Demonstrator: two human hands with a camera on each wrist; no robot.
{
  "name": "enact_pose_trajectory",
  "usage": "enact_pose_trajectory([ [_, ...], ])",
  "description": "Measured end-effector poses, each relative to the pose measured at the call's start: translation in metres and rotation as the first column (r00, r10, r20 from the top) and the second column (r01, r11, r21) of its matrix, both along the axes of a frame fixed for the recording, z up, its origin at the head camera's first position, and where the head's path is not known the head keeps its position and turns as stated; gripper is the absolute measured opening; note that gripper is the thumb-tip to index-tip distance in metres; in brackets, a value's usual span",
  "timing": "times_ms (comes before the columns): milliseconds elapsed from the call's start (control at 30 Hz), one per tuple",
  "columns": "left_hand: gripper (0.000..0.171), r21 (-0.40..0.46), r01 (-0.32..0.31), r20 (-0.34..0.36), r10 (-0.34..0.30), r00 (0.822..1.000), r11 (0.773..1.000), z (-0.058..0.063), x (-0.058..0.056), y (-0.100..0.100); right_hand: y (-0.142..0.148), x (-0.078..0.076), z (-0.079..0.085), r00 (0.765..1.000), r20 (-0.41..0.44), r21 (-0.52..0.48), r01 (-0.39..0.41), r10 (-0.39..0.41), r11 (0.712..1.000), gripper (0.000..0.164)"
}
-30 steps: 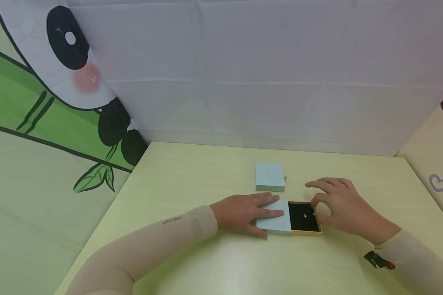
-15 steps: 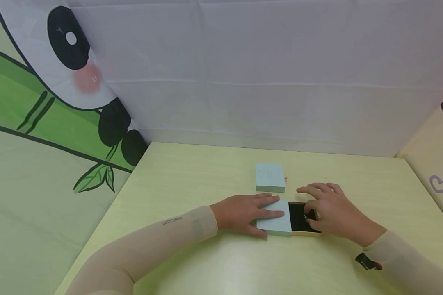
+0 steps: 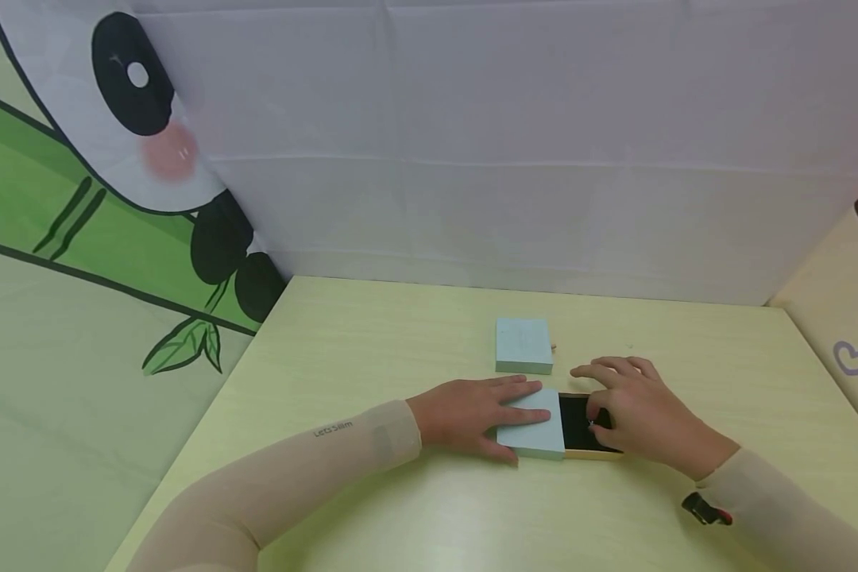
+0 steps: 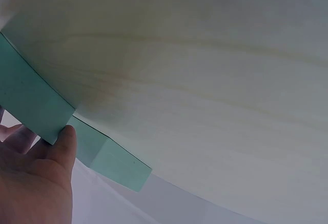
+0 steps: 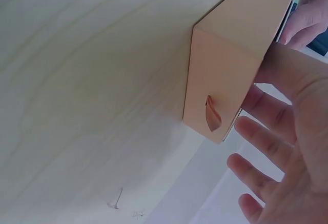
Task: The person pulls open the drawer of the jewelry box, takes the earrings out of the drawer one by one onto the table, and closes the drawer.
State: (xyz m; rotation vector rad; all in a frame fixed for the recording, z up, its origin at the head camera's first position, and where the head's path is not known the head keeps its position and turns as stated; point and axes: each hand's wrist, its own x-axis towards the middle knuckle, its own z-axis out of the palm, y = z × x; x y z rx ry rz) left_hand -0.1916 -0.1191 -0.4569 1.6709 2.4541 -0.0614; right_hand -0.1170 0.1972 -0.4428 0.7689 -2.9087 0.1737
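Note:
My left hand [image 3: 465,417] lies with spread fingers on the pale blue sleeve [image 3: 532,437] of a small jewelry box. Its drawer [image 3: 592,455], lined in black, is pulled out to the right. My right hand [image 3: 639,413] reaches into the drawer; thumb and index finger pinch at a tiny silver star-like piece [image 3: 591,423], mostly hidden by the fingertips. The other right fingers are lifted and spread. In the right wrist view the drawer's peach-coloured front shows a ribbon pull [image 5: 213,115]. The left wrist view shows the left thumb [image 4: 65,149] at the sleeve's edge.
A second pale blue box [image 3: 522,345] stands just behind the first, a small tab at its right side. Tiny silvery items [image 5: 117,200] lie on the light wooden table [image 3: 400,524] beyond the drawer. A pale cloth wall [image 3: 472,199] stands behind the table.
My right hand has moved left from the drawer's right edge over the black lining, its thumb and index finger coming together at the silver piece. The left hand has stayed on the sleeve.

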Motion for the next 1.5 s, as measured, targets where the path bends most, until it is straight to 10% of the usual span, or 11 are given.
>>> enact_pose_trajectory([
  [1500, 0.085, 0.01, 0.01, -0.009, -0.01, 1.0, 1.0, -0.0004, 0.0, -0.0029, -0.0035, 0.0003, -0.0019, 0.963, -0.245, 0.087, -0.092, 0.111, 0.992, 0.035],
])
